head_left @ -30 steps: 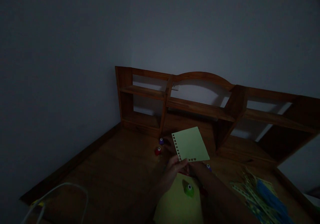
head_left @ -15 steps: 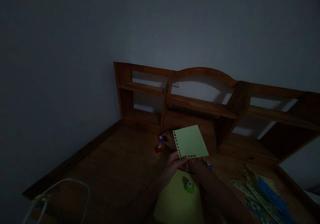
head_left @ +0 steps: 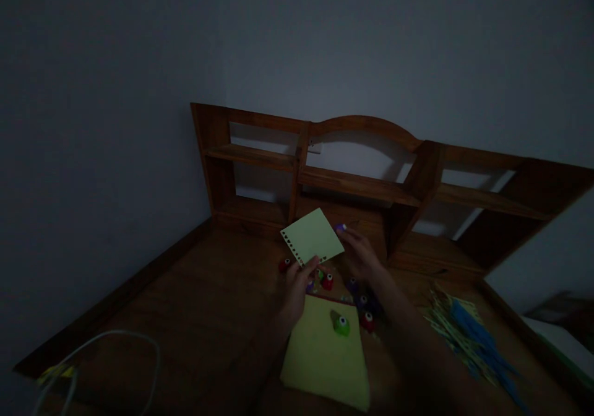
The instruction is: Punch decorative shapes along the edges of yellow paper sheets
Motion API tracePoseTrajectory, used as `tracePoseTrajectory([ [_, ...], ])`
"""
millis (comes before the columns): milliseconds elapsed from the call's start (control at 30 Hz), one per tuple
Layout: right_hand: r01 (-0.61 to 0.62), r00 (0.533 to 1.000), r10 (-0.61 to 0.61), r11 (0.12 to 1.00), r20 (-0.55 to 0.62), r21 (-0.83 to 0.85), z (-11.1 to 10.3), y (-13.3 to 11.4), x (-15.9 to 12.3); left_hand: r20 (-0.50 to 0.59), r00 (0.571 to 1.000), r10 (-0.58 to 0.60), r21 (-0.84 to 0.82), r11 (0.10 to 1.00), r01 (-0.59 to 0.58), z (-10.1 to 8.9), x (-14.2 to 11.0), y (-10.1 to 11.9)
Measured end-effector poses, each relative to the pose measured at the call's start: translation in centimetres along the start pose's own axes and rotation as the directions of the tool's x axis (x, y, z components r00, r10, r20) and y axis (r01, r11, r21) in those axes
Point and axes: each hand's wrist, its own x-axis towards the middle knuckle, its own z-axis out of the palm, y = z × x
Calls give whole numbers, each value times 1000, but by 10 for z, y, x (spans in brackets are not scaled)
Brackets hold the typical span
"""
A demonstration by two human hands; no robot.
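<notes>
Punched sheet point(head_left: 313, 238): below frame centre, lower edge pinched by left hand point(head_left: 297, 283). Right hand point(head_left: 363, 258) apparently pinches purple object point(head_left: 340, 227); dim view. Sheet likely light, crease-prone; hold unpunched edge.

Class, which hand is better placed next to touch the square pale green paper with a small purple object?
Likely the right hand: it holds a purple object beside the paper, while the left hand grips its lower corner.

Left fingers point(head_left: 310, 265) hold pale paper point(head_left: 314, 236); right fingers point(head_left: 351, 238) seemingly grip a purple piece point(head_left: 340, 226).
</notes>
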Motion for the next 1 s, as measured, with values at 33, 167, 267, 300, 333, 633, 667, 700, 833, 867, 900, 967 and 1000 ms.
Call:
tracePoseTrajectory([
  [33, -32, 999, 32, 999, -31, -3, -11, -4, 1, -17, 1000, -10, -28, 1000, 10, -1, 2, -1],
  [167, -9, 989, 2, 999, -150, -49, -58, -13, -29, 3, 1000, -13, -49, 999, 13, -2, 1, -1],
  [267, -16, 984, -2, 995, -180, -94, -72, -10, -64, 51, 999, -13, 93, 996, 8, 2, -8, -1],
  [300, -25, 983, 2, 992, -182, -122, -71, -7, -73, 79, 997, -5, 152, 988, -7, 4, -11, -1],
  [333, -37, 985, 12, 989, -174, -143, -68, -3, -81, 110, 994, 6, 207, 978, -28, 6, -14, -1],
  [633, -110, 994, 109, 993, 24, 34, -36, 29, -115, 265, 962, -67, 389, 920, -44, 17, -30, -4],
  [667, -111, 993, 110, 993, 42, 43, -36, 30, -118, 277, 957, -81, 378, 925, -31, 18, -31, -4],
  [700, -117, 992, 114, 992, 55, 52, -36, 31, -121, 288, 953, -94, 364, 931, -18, 18, -31, -4],
  [833, -134, 990, 130, 987, 47, 92, -40, 38, -126, 300, 946, -126, 320, 947, 24, 18, -34, -5],
  [867, -127, 991, 124, 988, 41, 92, -40, 40, -126, 301, 945, -126, 312, 950, 27, 18, -34, -5],
  [900, -116, 993, 114, 990, 36, 85, -41, 42, -126, 303, 946, -119, 310, 950, 21, 18, -34, -5],
  [967, -92, 995, 90, 994, 32, 67, -40, 46, -126, 310, 947, -84, 328, 945, -23, 17, -34, -5],
  [1000, -80, 996, 78, 995, 33, 59, -40, 47, -126, 317, 946, -63, 343, 938, -52, 16, -34, -5],
])
